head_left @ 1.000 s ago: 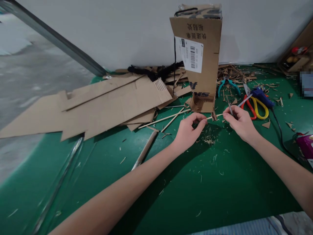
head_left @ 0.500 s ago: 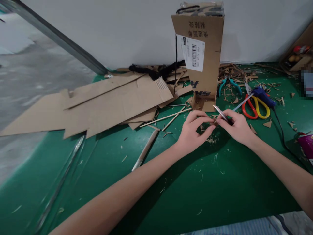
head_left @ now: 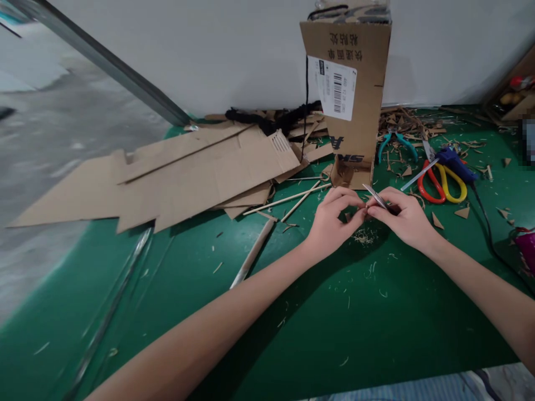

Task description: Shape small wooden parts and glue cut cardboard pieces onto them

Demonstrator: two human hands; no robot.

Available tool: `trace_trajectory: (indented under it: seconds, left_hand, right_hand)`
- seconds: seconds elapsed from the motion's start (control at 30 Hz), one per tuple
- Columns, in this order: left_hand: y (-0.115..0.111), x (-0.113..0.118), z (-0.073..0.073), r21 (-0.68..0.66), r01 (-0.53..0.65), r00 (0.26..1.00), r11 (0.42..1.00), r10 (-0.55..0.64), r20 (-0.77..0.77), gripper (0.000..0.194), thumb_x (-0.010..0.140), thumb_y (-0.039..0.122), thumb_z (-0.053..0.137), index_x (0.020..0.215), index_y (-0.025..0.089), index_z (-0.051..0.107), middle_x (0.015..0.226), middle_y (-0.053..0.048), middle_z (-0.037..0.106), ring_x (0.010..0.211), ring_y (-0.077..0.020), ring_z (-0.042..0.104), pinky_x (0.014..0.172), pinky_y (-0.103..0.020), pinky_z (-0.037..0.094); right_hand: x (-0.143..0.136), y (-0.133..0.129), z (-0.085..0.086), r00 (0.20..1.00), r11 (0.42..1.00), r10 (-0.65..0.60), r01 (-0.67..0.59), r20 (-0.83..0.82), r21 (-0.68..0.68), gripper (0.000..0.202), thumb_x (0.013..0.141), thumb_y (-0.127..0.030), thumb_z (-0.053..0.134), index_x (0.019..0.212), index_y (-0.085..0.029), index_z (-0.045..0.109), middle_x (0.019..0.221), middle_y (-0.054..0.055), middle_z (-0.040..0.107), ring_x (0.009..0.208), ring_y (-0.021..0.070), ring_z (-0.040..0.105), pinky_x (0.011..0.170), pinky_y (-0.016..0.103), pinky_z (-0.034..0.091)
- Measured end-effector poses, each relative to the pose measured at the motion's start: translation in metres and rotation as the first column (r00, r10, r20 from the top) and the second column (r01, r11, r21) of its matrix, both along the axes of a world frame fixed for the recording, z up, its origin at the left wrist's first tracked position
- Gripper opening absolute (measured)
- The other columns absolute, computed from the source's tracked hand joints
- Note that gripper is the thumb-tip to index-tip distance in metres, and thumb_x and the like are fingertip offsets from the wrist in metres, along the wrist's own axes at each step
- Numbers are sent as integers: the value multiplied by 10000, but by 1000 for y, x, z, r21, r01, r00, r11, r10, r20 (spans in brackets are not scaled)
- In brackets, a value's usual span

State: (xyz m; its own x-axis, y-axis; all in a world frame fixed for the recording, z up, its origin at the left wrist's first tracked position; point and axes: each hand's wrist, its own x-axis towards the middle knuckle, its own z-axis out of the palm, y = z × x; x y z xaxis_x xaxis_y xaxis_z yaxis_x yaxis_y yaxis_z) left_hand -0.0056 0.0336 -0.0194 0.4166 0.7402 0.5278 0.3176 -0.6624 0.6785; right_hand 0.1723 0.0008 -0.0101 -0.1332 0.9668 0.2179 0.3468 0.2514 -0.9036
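Observation:
My right hand (head_left: 407, 217) is closed around a slim utility knife (head_left: 378, 197), whose blade points up and to the left. Fingers and thumb of my left hand (head_left: 336, 220) are pinched together, their tips meeting those of the right hand. Between the fingertips is a small brownish piece, mostly hidden and too small to name. Below them a little heap of fine shavings (head_left: 365, 236) lies on the green table (head_left: 334, 334). Just behind the hands stands a tall cardboard box structure (head_left: 359, 106) with a white label.
Flat cardboard sheets (head_left: 209, 172) and thin wooden sticks (head_left: 288, 199) lie to the left, near a pale rod (head_left: 253, 253). Rightward are teal-handled pliers (head_left: 397, 146), red-and-yellow scissors (head_left: 443, 186) and a blue glue gun (head_left: 455, 164) with its cable. Cardboard scraps (head_left: 412, 120) litter the back.
The view has shifted slightly, so the surroundings sit a little further right. The hands have drawn closer together at the fingertips, and the knife stays in the right hand.

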Motion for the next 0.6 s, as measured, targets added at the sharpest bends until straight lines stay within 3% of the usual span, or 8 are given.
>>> trace_trajectory:
  seconds: [0.1,0.17,0.23,0.3,0.43,0.6]
  left_hand:
    - [3,-1,0,-64,-44,999,997,45,24,55,832,199,574,778,193,584,832,-37,618,847,-175,582,752,-331,481]
    - [6,-2,-2,-126,-112,993,986,115,12,67,839,201,562,776,192,582,819,-35,625,836,-176,580,718,-320,464]
    - [8,-3,-5,-194,-194,981,962,196,-11,68,841,204,562,782,190,591,827,-35,633,824,-176,579,686,-312,443]
    - [10,-4,-7,-229,-249,968,941,250,-25,66,839,208,570,783,190,599,836,-34,639,817,-176,578,669,-310,426]
    - [9,-4,-6,-206,-251,968,946,251,-28,76,831,192,578,758,192,600,825,-28,637,813,-173,569,666,-306,416]
    - [8,-2,-4,-175,-218,976,960,214,-38,92,840,175,557,756,188,590,811,-22,643,805,-165,564,700,-309,418]
  right_hand:
    - [10,0,4,990,995,-58,47,129,83,295,923,-433,464,893,-206,651,780,22,597,644,118,517,554,262,360]
    - [22,-1,5,931,973,-96,13,352,232,368,963,-405,376,867,-180,652,738,29,606,612,113,503,537,260,321]
    - [33,-2,6,776,939,-108,-126,621,320,379,959,-399,390,823,-173,664,715,32,624,605,116,509,516,265,266]
    - [39,-3,6,624,911,-125,-236,771,338,392,959,-398,396,774,-178,663,682,23,639,603,120,526,506,269,227]
    - [33,-6,5,444,888,-202,-293,873,355,420,982,-375,357,731,-175,629,651,20,647,615,131,557,505,283,191]
    - [20,-4,1,360,871,-275,-300,892,389,398,994,-351,345,756,-173,609,681,20,649,682,152,589,521,298,195]
